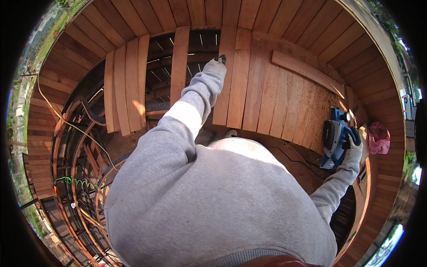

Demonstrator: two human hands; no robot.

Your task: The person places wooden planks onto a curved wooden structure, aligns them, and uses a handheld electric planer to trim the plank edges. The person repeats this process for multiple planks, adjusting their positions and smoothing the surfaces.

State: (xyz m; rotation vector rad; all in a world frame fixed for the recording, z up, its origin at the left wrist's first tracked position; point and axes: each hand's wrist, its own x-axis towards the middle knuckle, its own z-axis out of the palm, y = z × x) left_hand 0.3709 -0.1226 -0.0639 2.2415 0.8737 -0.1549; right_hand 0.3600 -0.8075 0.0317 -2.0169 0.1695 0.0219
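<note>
1. While the right hand (354,149) was clamped on the blue planer (332,135), both were near the right end of the loose plank (307,72).
2. Left of that plank, the left hand (215,67) was at a board (227,98); its grip I couldn't tell.

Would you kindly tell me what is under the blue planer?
Wooden boards scattered with shavings show beside the planer, which the right hand grips. Its body covers whatever lies directly beneath, so contact with the boards cannot be confirmed.
</note>
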